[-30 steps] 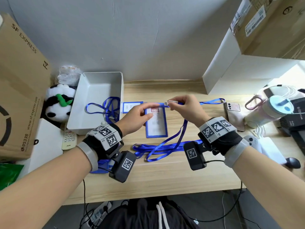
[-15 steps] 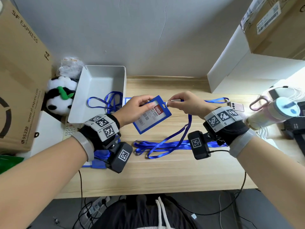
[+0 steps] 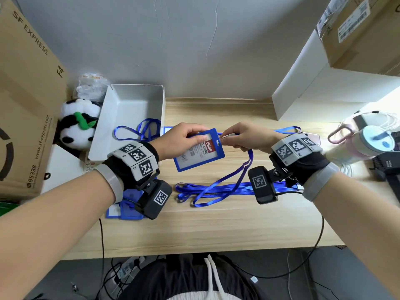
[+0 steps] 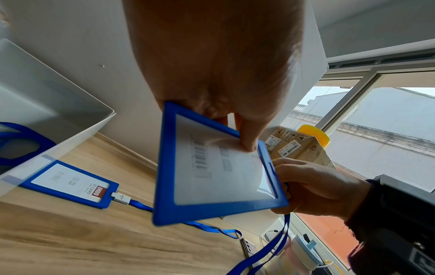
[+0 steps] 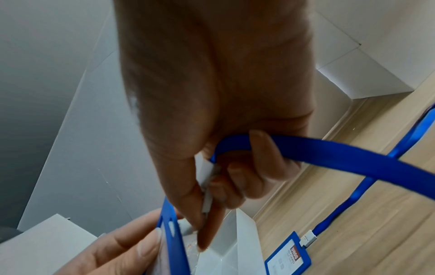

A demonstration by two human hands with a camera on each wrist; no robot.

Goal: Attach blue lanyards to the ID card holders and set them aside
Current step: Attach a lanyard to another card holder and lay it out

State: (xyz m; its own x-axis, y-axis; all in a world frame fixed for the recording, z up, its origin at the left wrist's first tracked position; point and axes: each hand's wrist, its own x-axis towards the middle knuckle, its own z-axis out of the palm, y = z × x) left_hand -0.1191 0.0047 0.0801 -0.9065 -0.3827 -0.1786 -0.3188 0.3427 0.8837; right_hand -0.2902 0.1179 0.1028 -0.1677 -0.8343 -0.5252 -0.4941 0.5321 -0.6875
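My left hand point(image 3: 183, 139) pinches a blue ID card holder point(image 3: 199, 150) by its far edge and holds it tilted above the desk. Its slotted end point(image 5: 170, 226) faces my right hand point(image 3: 242, 138), which pinches the white clip point(image 3: 228, 135) of a blue lanyard point(image 3: 240, 169); the strap runs through the curled fingers point(image 5: 261, 148) and hangs down to the desk. The clip's tip point(image 5: 207, 202) sits right at the holder's slot; whether it is through, I cannot tell. A finished holder with lanyard point(image 4: 70, 183) lies flat on the desk by the white box.
A white box point(image 3: 129, 109) at back left holds blue lanyards point(image 3: 140, 131). More lanyards point(image 3: 216, 189) lie in a heap on the wooden desk point(image 3: 216, 226). Spare blue holders point(image 3: 125, 204) lie under my left wrist. A panda toy point(image 3: 75, 124), cardboard boxes, a phone and a pink bottle point(image 3: 357, 144) border the desk.
The left hand lifted the holder off the desk and turned it so its slotted end faces the right hand. The clip came closer to the slot. The view shifted slightly.
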